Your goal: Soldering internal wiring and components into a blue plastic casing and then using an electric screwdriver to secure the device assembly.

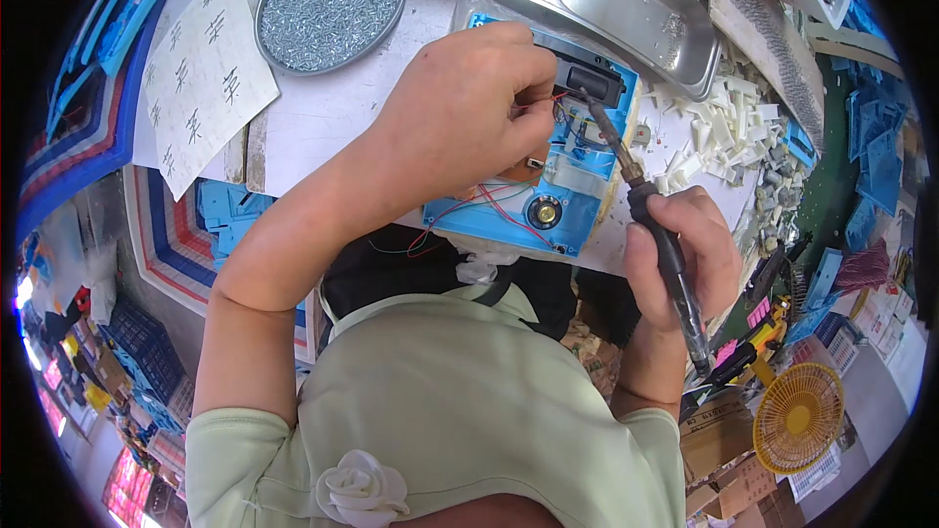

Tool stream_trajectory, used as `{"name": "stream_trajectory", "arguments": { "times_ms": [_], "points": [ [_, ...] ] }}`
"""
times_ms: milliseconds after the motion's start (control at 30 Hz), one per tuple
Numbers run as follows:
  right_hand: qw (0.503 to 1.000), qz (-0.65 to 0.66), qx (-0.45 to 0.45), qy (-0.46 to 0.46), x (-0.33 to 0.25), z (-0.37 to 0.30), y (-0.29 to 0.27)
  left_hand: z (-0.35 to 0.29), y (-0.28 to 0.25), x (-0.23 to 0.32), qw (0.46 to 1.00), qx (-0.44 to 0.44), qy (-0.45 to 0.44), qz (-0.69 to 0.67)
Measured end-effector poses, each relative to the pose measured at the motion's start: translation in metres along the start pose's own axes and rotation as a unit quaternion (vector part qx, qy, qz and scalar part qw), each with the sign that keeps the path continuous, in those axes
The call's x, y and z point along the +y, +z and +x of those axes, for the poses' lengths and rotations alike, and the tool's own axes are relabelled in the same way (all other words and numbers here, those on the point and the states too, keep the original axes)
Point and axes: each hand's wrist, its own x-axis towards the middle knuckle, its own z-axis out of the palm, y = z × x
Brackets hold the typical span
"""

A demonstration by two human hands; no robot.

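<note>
My right hand [690,259] grips the dark handle of a soldering iron [626,162]. The iron's tip points up and left, close to a black rectangular part [593,85] in a light-blue plastic casing [579,235]. Over the casing's left side, my left hand [474,98] is pinched shut, with a thin red wire [560,96] showing at its fingertips. A round, dark-rimmed part [544,211] sits in the casing's near end. Loose red and green wires [489,198] trail from the casing's left edge. My left hand hides part of the inside.
A round dish of screws [333,5] and a metal compartment tray [636,10] lie beyond the casing. White plastic pieces [724,122] are heaped at right. A paper sheet [210,78] lies at left. A yellow fan [798,418] stands at lower right.
</note>
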Motion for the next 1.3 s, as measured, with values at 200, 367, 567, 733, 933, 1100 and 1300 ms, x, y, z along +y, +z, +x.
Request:
{"name": "stream_trajectory", "arguments": {
  "times_ms": [200, 367, 567, 733, 933, 1100, 1300],
  "points": [
    [1.0, -0.019, -0.017, -0.012, 0.002, -0.002, 0.003, 0.0, 0.002, -0.001, 1.0, 0.007, 0.0, -0.001],
    [0.999, -0.029, -0.017, -0.011, 0.003, 0.0, 0.005, 0.0, 0.002, -0.001, 1.0, 0.01, 0.0, 0.001],
    [0.997, -0.064, -0.043, -0.031, 0.003, 0.004, 0.003, 0.0, 0.002, -0.002, 1.0, 0.013, -0.008, -0.009],
    [0.996, -0.068, -0.046, -0.045, 0.004, 0.003, 0.003, 0.001, 0.002, -0.002, 1.0, 0.013, -0.011, -0.011],
    [0.997, -0.031, -0.056, -0.034, 0.003, 0.005, -0.006, 0.002, 0.002, -0.002, 1.0, 0.014, -0.012, -0.018],
    [0.998, -0.02, -0.051, -0.021, 0.004, 0.004, -0.008, 0.003, 0.001, -0.002, 1.0, 0.008, -0.014, -0.013],
    [0.995, -0.03, -0.087, -0.03, 0.005, 0.007, -0.014, 0.002, 0.002, -0.003, 1.0, 0.014, -0.009, -0.014]
  ]
}}
